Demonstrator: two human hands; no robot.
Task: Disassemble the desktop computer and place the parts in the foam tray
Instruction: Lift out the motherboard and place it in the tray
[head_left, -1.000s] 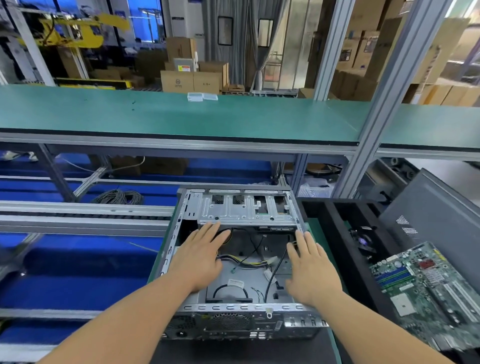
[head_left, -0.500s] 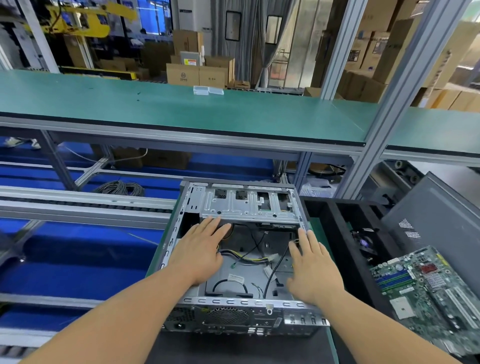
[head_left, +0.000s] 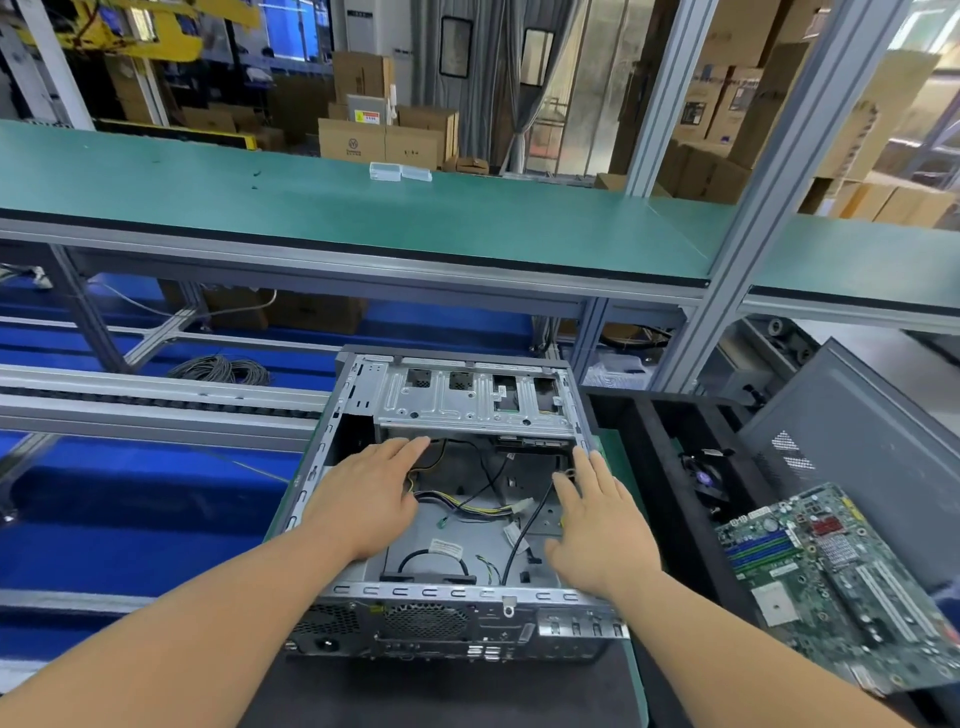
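Currently the computer case (head_left: 447, 519) lies open on the surface, rear panel toward the camera. Left hand (head_left: 369, 499) and right hand (head_left: 597, 525) reach into it with fingers straight and slightly spread, holding nothing; contact with the loose cables (head_left: 467, 506) cannot be told. The drive cage (head_left: 475, 402) sits at the far end. The motherboard (head_left: 841, 577) rests tilted in the black foam tray (head_left: 649, 457) just right of the case.

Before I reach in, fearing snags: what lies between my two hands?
In the head view, loose cables on the case floor lie between left hand and right hand.
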